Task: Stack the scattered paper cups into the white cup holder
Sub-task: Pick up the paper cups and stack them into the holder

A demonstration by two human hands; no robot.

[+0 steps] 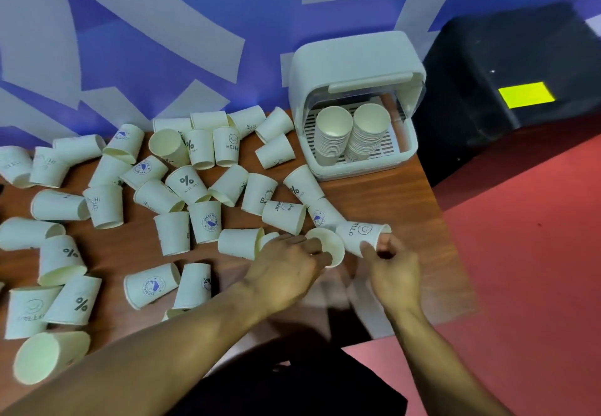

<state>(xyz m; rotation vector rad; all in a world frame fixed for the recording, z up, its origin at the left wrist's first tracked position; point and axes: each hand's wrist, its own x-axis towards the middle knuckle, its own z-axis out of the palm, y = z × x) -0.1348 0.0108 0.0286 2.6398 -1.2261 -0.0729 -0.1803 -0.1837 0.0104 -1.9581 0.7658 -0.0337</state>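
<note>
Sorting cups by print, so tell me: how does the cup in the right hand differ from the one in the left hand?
The right hand holds the HELLO cup lying sideways, its smiley print showing; the left hand holds a plain-looking cup with its mouth facing the camera, so any print is hidden. The HELLO cup shows its outer wall, the other its inside. Both are pale paper cups held over the table.

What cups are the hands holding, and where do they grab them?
The right hand pinches the HELLO cup at its open rim. The left hand grips a plain cup by its side, mouth up.

cups (225, 146) "HELLO", "% NICE DAY", "Hi"
</note>
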